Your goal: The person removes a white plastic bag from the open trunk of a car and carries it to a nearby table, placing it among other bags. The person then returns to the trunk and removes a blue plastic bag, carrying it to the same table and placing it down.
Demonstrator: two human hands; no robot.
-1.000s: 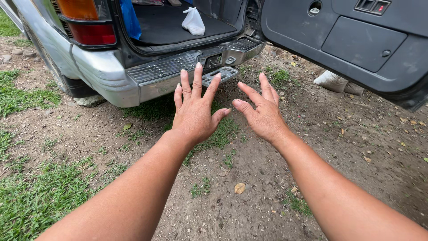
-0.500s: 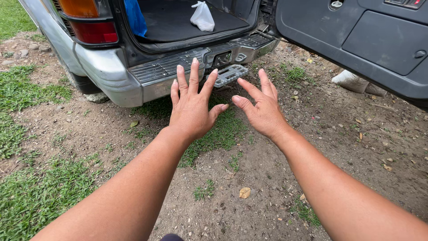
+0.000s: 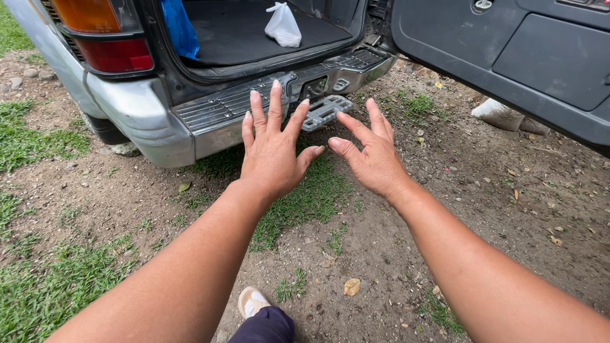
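Left hand (image 3: 274, 149): centre frame, fingers spread, empty, just short of the bumper (image 3: 216, 114).
Right hand (image 3: 373, 155): beside it, fingers loose, grasping nothing.
Bumper step (image 3: 325, 112): between both hands, above them.
Cargo bay: white bag (image 3: 283, 25), blue bag (image 3: 180, 28), top of frame.
Door (image 3: 508, 57): swung wide, upper right.

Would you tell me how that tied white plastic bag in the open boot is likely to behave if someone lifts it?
The white plastic bag looks thin and slumped, so probably floppy. It seems lightly filled, likely light. Its knotted top should offer a grip.
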